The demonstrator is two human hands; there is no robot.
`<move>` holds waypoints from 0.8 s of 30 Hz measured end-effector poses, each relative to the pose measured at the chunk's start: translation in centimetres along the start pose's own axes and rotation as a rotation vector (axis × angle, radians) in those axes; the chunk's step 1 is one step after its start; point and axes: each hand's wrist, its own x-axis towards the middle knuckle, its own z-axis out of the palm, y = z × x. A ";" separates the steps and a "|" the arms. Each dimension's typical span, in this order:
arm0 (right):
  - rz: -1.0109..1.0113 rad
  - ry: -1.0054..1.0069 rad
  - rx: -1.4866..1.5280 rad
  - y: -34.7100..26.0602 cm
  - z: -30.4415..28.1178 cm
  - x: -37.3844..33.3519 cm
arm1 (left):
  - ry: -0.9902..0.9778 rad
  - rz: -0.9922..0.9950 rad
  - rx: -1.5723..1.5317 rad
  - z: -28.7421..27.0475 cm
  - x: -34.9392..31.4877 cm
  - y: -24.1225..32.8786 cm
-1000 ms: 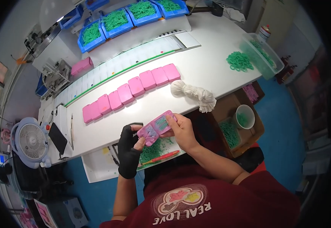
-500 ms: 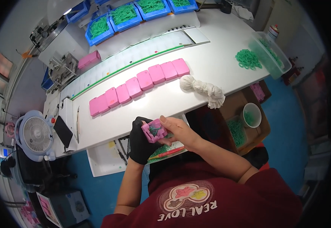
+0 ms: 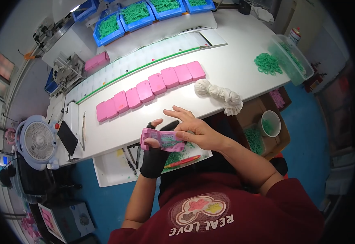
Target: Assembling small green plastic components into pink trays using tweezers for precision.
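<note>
In my gloved left hand [image 3: 154, 162] is a pink mould-like block [image 3: 168, 138], its hollow side turned up and thin green pieces showing inside. My left thumb lies over its left end. The glove is black and leaves fingertips bare. At the block's right end my bare right hand [image 3: 200, 132] touches with the thumb, while its other fingers stretch out apart over the table edge. Beneath both hands an open white drawer [image 3: 108, 167] contains green scraps [image 3: 177, 155] and a red pen-like tool [image 3: 183, 161].
Several pink blocks [image 3: 157, 83] stand in a slanting row on the white table [image 3: 234, 53]. A tied white cloth bundle [image 3: 220, 96] lies at their right. Green rings [image 3: 268, 64] are heaped near a clear tub [image 3: 293, 61]. Blue bins [image 3: 134, 22] line the back; a fan [image 3: 38, 142] stands left.
The pink block has turned so its long hollow side faces up. My right hand's fingers have spread out away from it, and more of the drawer shows.
</note>
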 end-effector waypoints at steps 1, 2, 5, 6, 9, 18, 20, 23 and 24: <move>-0.024 -0.018 -0.007 0.1 -0.2 0.1 | -0.116 -0.160 -0.242 -0.5 -0.1 0.2; -0.043 -0.060 0.013 0.1 -0.5 0.3 | -0.232 -0.321 -0.485 -1.0 -0.1 0.4; -0.039 -0.091 -0.052 0.6 -0.7 0.6 | -0.395 -0.367 -0.533 -2.0 0.0 0.7; -0.040 -0.091 -0.051 0.7 -0.5 0.7 | -0.395 -0.366 -0.532 -2.2 0.2 0.3; 0.047 -0.010 -0.071 0.4 0.7 0.6 | -0.267 -0.269 -0.387 -3.1 1.0 -1.5; -0.003 0.276 -0.310 -1.7 2.1 -0.4 | -0.157 -0.140 -0.265 -3.6 1.6 -1.9; -0.005 0.300 -0.317 -2.1 2.2 -0.3 | -0.153 -0.134 -0.389 -3.4 1.6 -1.9; 0.017 0.320 -0.318 -2.1 2.4 -0.3 | -0.056 -0.162 -0.521 -3.2 1.5 -2.6; 0.044 0.317 -0.317 -2.1 2.4 -0.5 | -0.057 -0.162 -0.520 -3.3 1.6 -2.7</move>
